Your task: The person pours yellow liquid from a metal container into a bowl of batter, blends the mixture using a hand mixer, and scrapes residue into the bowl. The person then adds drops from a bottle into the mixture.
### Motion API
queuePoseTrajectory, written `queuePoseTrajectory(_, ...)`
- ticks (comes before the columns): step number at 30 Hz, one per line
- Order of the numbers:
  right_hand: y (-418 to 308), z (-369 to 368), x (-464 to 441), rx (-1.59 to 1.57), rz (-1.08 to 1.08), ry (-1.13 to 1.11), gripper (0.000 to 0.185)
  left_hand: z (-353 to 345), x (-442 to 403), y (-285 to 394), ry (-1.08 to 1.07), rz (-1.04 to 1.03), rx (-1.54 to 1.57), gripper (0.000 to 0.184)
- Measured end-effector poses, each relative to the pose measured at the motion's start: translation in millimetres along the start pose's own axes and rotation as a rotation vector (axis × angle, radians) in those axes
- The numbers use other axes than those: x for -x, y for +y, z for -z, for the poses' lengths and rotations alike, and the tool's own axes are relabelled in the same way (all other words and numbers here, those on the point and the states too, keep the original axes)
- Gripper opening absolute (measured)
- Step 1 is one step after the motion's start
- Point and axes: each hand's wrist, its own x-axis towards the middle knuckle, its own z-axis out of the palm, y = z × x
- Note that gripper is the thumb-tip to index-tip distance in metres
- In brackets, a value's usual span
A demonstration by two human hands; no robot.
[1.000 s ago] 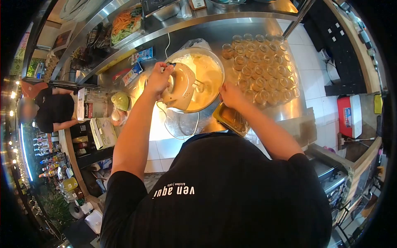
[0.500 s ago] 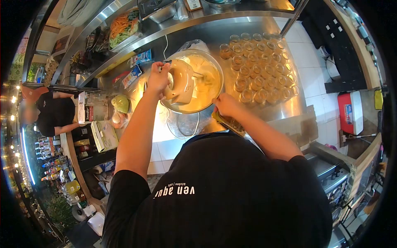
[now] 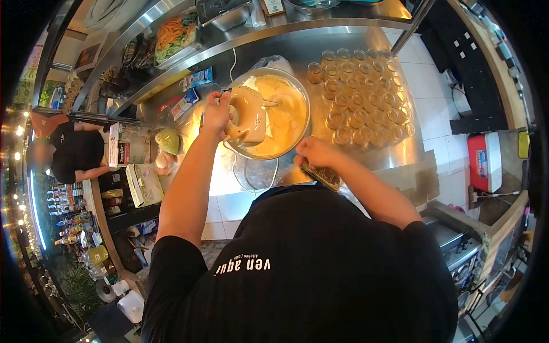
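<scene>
My left hand [image 3: 217, 117] is wrapped round the handle of a cream-coloured hand mixer [image 3: 251, 114], tilted over a large metal bowl [image 3: 309, 108]. Its beater end reaches into a pale yellow creamy mixture [image 3: 286, 128] in the bowl. Just off the bowl's lower right rim is my right hand [image 3: 315, 153], fingers curled together; whatever they may hold is too small to make out. Beneath that hand sits a rectangular container [image 3: 325, 176], partly covered by the hand and my shirt.
Rows of small glass jars [image 3: 366, 97] stand on the steel table right of the bowl. Packets [image 3: 186, 103] and a green bag [image 3: 167, 140] lie to the left. A shelf [image 3: 251, 37] with a vegetable tub [image 3: 177, 40] spans the back. Another person [image 3: 77, 148] stands far left.
My right hand has drawn back slightly from the bowl's rim, toward the rectangular container. My left hand keeps the mixer over the bowl in nearly the same place.
</scene>
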Motion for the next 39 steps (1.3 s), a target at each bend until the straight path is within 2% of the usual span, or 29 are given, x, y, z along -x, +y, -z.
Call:
queuePoseTrajectory(2,-2.1,8.5,6.4,-0.125,-0.012,0.240,0.029,3.2,2.5,4.1,0.011,-0.016,-0.017,0.039)
queuePoseTrajectory(3,-1.1,11.7,2.3,-0.128,-0.013,0.241,0.029,4.9,7.5,12.0,-0.040,-0.016,-0.088,0.039)
queuePoseTrajectory(5,4.1,15.3,-14.4,0.046,0.092,0.536,0.030,5.3,12.9,19.9,-0.087,-0.019,-0.159,0.039)
queuePoseTrajectory(6,12.7,8.8,-24.5,0.047,0.096,0.535,0.030,1.2,14.5,22.4,-0.122,0.026,-0.165,0.040)
queuePoseTrajectory(7,20.0,-0.1,-34.8,0.069,0.143,0.433,0.031,-0.7,13.1,22.3,-0.157,0.070,-0.169,0.040)
queuePoseTrajectory(8,29.0,-7.8,-42.9,0.088,0.187,0.331,0.032,-2.6,9.2,20.0,-0.157,0.069,-0.170,0.040)
queuePoseTrajectory(9,19.3,-14.8,-33.3,0.086,0.186,0.333,0.032,-5.2,0.1,11.5,-0.099,0.057,-0.094,0.040)
queuePoseTrajectory(11,-12.4,-24.0,-2.2,-0.054,-0.036,0.041,0.035,-8.2,-3.5,7.0,-0.044,0.046,-0.014,0.039)
queuePoseTrajectory(12,-10.8,-19.7,0.2,-0.053,-0.037,0.041,0.035,-7.6,-0.5,10.7,-0.037,0.037,-0.040,0.039)
queuePoseTrajectory(14,-5.8,-7.1,5.0,-0.015,0.038,0.252,0.037,-2.5,5.6,19.0,-0.029,0.029,-0.067,0.039)
queuePoseTrajectory(15,-6.0,-0.9,4.6,-0.019,0.035,0.253,0.037,3.6,6.7,21.8,-0.079,0.056,-0.097,0.039)
queuePoseTrajectory(17,-7.5,12.9,1.6,-0.068,0.045,0.435,0.043,3.0,10.2,24.3,-0.136,0.080,-0.131,0.039)
queuePoseTrajectory(18,-4.8,12.5,-4.1,-0.070,0.045,0.437,0.043,2.4,11.3,22.4,-0.157,0.088,-0.123,0.040)
queuePoseTrajectory(20,-2.2,5.6,-18.3,-0.171,0.023,0.224,0.051,-0.4,10.2,18.8,-0.175,0.094,-0.114,0.040)
queuePoseTrajectory(21,-7.2,-2.0,-15.1,-0.170,0.024,0.227,0.051,-4.2,2.6,10.7,-0.114,0.073,-0.045,0.040)
queuePoseTrajectory(23,-19.1,-21.8,0.8,-0.260,0.031,0.060,0.053,-7.6,-6.2,3.7,-0.054,0.053,0.026,0.040)
queuePoseTrajectory(26,-19.5,-14.4,11.4,-0.205,-0.008,0.034,0.049,-0.2,-9.1,7.4,-0.007,0.013,0.005,0.041)
queuePoseTrajectory(27,-15.6,-8.0,8.7,-0.206,-0.008,0.034,0.049,5.2,-3.8,15.9,-0.085,0.035,-0.081,0.041)
queuePoseTrajectory(29,-7.3,7.5,-2.9,-0.219,0.019,0.295,0.047,5.9,8.1,31.5,-0.167,0.060,-0.168,0.042)
queuePoseTrajectory(30,-13.3,10.2,-2.9,-0.219,0.018,0.295,0.047,1.6,14.5,38.2,-0.171,0.073,-0.211,0.042)
queuePoseTrajectory(32,-27.0,11.2,-4.1,-0.315,-0.083,0.239,0.053,-4.2,17.5,39.9,-0.170,0.083,-0.254,0.042)
queuePoseTrajectory(33,-31.2,6.4,-1.8,-0.314,-0.081,0.240,0.053,-8.3,11.6,34.8,-0.123,0.055,-0.169,0.042)
queuePoseTrajectory(35,-34.1,-7.1,8.1,-0.356,-0.062,0.053,0.051,-11.2,-1.0,20.1,-0.079,0.029,-0.082,0.042)
queuePoseTrajectory(37,-32.9,-3.5,14.4,-0.342,-0.083,0.019,0.047,-4.7,-7.9,15.3,-0.018,-0.047,-0.071,0.041)
queuePoseTrajectory(39,-27.2,3.0,12.7,-0.334,-0.104,-0.017,0.042,4.0,-4.6,19.8,-0.070,-0.035,-0.125,0.041)
